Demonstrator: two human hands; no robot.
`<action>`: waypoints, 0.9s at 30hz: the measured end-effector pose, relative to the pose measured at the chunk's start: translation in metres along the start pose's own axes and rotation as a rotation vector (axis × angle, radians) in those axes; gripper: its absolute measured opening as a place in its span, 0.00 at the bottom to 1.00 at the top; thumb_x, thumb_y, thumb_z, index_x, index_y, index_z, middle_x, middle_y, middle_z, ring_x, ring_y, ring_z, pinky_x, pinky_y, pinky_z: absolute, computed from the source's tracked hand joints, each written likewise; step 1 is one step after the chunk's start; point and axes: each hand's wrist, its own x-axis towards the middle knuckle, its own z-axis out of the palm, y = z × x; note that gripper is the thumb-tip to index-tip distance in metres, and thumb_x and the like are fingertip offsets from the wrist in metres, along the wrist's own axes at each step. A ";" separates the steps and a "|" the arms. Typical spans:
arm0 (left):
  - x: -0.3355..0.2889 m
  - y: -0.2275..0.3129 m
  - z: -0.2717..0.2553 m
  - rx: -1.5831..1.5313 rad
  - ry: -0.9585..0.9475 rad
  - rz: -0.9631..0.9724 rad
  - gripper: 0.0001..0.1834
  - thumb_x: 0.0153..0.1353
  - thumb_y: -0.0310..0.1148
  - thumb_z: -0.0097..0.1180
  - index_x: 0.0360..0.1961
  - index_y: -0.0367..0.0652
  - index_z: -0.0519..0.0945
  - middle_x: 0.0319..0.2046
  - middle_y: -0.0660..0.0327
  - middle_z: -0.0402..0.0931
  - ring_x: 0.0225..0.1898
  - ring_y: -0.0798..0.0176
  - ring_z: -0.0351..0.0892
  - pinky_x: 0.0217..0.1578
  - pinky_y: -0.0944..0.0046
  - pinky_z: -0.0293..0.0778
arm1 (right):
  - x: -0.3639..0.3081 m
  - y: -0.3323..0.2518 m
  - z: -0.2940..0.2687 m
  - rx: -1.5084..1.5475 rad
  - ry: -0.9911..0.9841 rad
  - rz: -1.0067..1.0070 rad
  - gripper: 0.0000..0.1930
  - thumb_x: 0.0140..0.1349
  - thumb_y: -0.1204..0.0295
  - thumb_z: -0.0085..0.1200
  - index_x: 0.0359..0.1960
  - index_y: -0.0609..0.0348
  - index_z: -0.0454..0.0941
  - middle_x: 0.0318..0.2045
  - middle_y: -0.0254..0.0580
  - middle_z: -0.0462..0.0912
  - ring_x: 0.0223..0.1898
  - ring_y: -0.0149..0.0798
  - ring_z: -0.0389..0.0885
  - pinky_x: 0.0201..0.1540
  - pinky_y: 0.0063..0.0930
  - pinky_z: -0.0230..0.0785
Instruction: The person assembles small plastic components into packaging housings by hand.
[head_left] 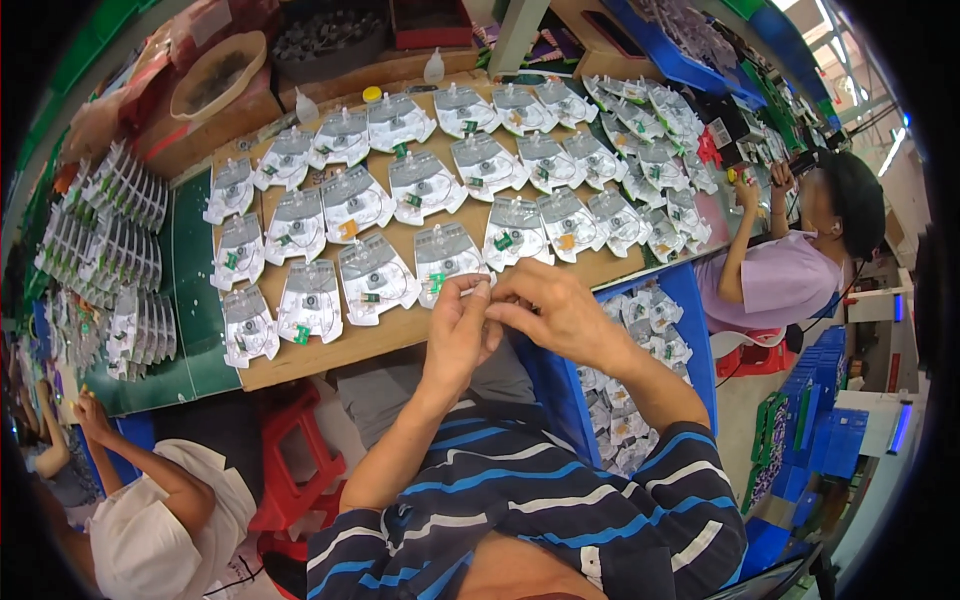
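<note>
My left hand (pixel 462 325) and my right hand (pixel 552 305) meet above the front edge of the table, fingertips pinched close together. Whatever lies between them is too small to make out. Just beyond the fingers lies a white and grey fan-shaped plastic housing (pixel 447 252), with a small green circuit board (pixel 436 284) at its near edge. More such housings lie in rows on the brown board, many with thin wires and a green or orange piece. To the right of my hands, another housing (pixel 515 228) carries a green circuit board (pixel 503 242).
A blue bin (pixel 704 345) full of housings stands beside my right arm. Stacked housings (pixel 105 235) fill the table's left end. One co-worker (pixel 790 265) sits at the right, another (pixel 165 510) at the lower left. A red stool (pixel 300 460) stands below the table.
</note>
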 end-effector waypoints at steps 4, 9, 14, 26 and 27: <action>0.001 0.002 0.004 -0.009 -0.002 -0.032 0.13 0.72 0.39 0.46 0.50 0.41 0.66 0.19 0.65 0.72 0.14 0.77 0.62 0.12 0.75 0.52 | -0.003 -0.003 -0.004 -0.067 -0.026 -0.021 0.08 0.57 0.69 0.61 0.33 0.61 0.79 0.29 0.45 0.76 0.29 0.50 0.79 0.30 0.41 0.70; 0.009 0.004 0.004 -0.016 -0.025 -0.068 0.14 0.72 0.39 0.47 0.50 0.40 0.65 0.25 0.64 0.75 0.17 0.77 0.67 0.13 0.77 0.55 | 0.002 -0.005 -0.010 -0.210 -0.081 -0.083 0.10 0.56 0.72 0.62 0.37 0.62 0.77 0.33 0.44 0.74 0.32 0.49 0.78 0.32 0.40 0.71; 0.019 0.014 -0.004 -0.037 -0.023 -0.076 0.14 0.72 0.38 0.47 0.50 0.39 0.66 0.24 0.62 0.76 0.16 0.76 0.66 0.11 0.77 0.53 | 0.022 0.002 -0.019 -0.172 -0.044 -0.144 0.07 0.56 0.74 0.62 0.36 0.61 0.79 0.32 0.43 0.77 0.32 0.45 0.80 0.32 0.35 0.72; 0.022 0.035 -0.026 -0.140 -0.115 -0.014 0.17 0.72 0.34 0.48 0.56 0.34 0.73 0.35 0.62 0.77 0.25 0.78 0.71 0.13 0.80 0.56 | 0.116 0.098 -0.012 -0.519 0.164 0.099 0.06 0.56 0.72 0.60 0.32 0.62 0.82 0.29 0.48 0.81 0.32 0.52 0.81 0.36 0.43 0.72; 0.021 0.038 -0.027 -0.146 -0.110 -0.013 0.17 0.72 0.34 0.48 0.56 0.34 0.73 0.35 0.62 0.77 0.25 0.78 0.71 0.13 0.80 0.56 | 0.118 0.099 -0.010 -0.519 0.156 0.097 0.06 0.56 0.72 0.60 0.32 0.62 0.82 0.29 0.48 0.81 0.32 0.52 0.81 0.36 0.43 0.72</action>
